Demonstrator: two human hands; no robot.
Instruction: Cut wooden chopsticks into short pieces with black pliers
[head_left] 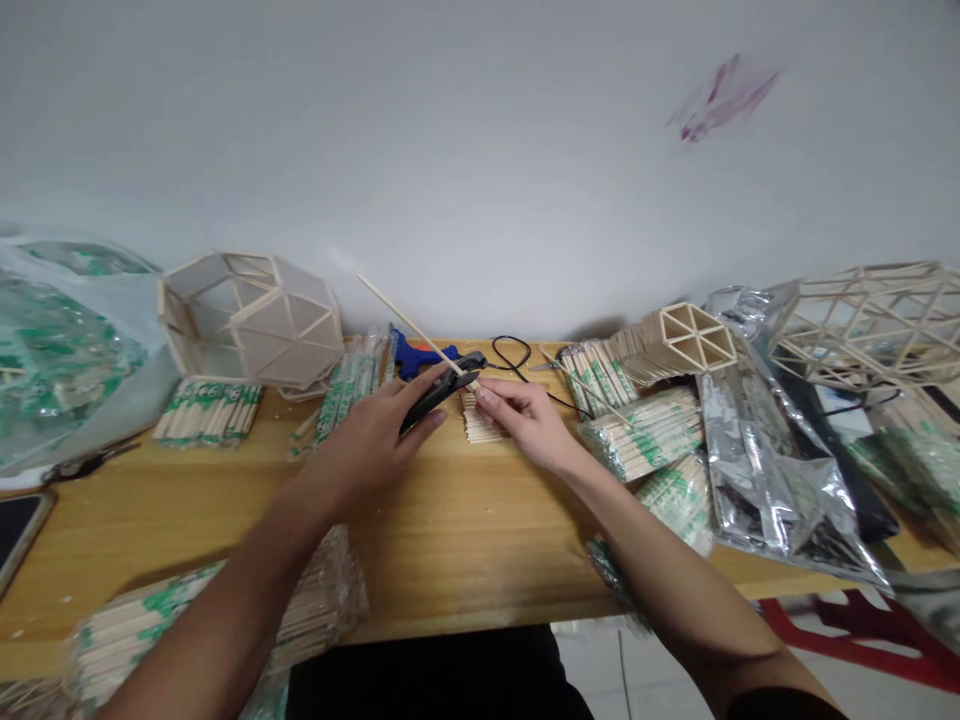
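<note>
Left hand [379, 435] closed around black cutters [442, 385], blades pointing right toward the far middle of the wooden table [465, 540]. Right hand [525, 420] pinching the near end of a long thin stick [412, 328] between thumb and fingertips, just right of the cutter blades. Stick slanting up and away to the left, its near end meeting the cutters. Directly under both hands, a small pile of short cut sticks [480, 425] lying on the table.

Just beyond the cutters, a blue glue gun [416, 355] with a black cord [517, 360] looping to the right. Far left, a rounded dome of stick frames [251, 320] resting beside packs of wrapped chopsticks [208, 408]. Right of the hands, more chopstick bundles [645, 435] stacked, with a hexagonal stick frame [686, 340] on top at the far side. Further right, a crumpled silver bag [765, 470] and an open lattice dome [874, 320]. Near left edge, a plastic-wrapped chopstick pack [202, 610] partly under the left forearm, and a phone [19, 525] at the table's left rim.
</note>
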